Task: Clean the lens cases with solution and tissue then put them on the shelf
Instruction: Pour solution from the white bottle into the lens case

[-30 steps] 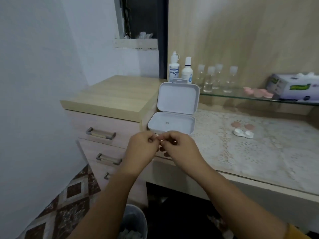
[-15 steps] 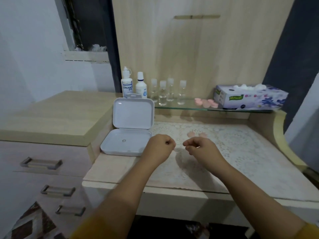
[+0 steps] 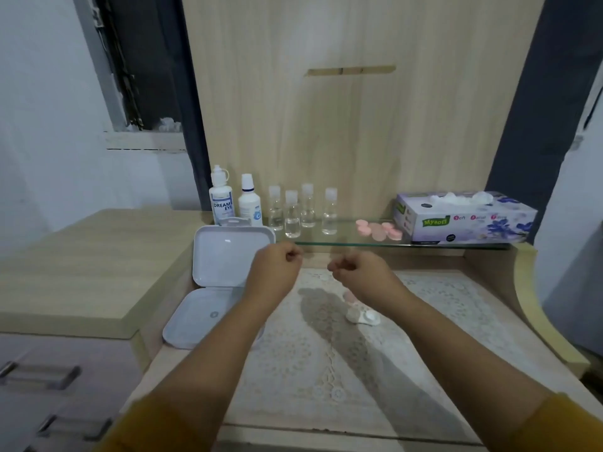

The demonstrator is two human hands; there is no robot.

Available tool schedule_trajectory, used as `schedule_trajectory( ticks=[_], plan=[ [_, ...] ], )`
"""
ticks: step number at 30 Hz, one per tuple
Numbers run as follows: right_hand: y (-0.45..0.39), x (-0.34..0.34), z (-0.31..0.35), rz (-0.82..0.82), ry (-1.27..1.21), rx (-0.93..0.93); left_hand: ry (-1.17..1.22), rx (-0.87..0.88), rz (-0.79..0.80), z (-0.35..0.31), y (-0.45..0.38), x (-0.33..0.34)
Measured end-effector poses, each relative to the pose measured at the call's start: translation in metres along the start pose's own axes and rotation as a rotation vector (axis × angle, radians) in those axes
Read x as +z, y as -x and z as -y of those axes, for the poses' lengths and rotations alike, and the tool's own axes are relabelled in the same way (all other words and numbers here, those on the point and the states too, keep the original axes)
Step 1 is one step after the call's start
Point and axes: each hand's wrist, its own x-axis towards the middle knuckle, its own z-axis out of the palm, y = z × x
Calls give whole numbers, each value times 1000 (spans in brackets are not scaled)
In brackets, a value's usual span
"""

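My left hand (image 3: pixel 272 275) and right hand (image 3: pixel 362 275) hang curled, contents indiscernible, over the worktop (image 3: pixel 456 337); one white lens case (image 3: pixel 363 316) lies under my right wrist, six bottles (image 3: pixel 292 215) stand beyond.

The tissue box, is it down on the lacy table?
No, the tissue box sits up on the glass shelf.

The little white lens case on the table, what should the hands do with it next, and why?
Probably the right hand should reach down and pick up the white lens case. It lies open on the lace mat, while pink cases already sit on the glass shelf. Both hands look curled, apparently holding nothing.
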Motion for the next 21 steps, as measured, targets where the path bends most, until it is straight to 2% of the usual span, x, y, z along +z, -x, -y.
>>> schedule_trajectory(
  ticks=[4,6,8,15,21],
  plan=[
    [-30,-9,21,-39,50,-86,-65,81,-191,-6,-43,-23],
    [-43,-11,25,-68,60,-97,-97,119,-323,-6,-65,-35],
    [-53,-11,28,-75,41,-90,-112,141,-388,-9,-85,-46],
    [-61,-13,22,-96,0,-88,-301,16,-240,-11,-129,-57],
    [-56,-11,4,-90,11,-62,-329,16,-283,-2,-140,-57]
  ],
)
